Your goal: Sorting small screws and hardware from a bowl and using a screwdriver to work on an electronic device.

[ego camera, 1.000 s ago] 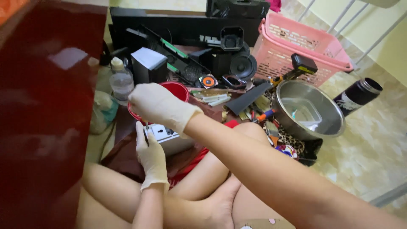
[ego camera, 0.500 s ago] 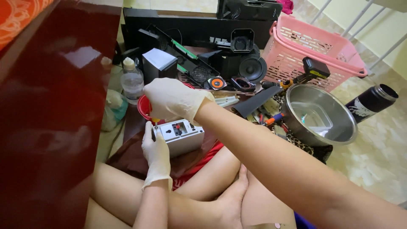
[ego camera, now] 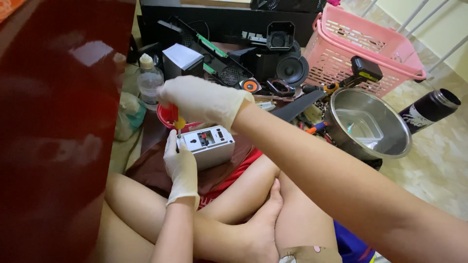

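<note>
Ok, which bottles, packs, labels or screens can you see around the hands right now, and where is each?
Clear plastic bottle: upright left of the right hand, cream cap, clear liquid.
Greenish squeeze pack: below that bottle, soft and pale.
Dark flask: lying far right on the floor, black with a white print.
Yellow label: on the black tool by the pink basket.
No screens in view.

Glossy dark-red cabinet [ego camera: 53,122] stands beside pale tiled floor [ego camera: 434,160].
</note>
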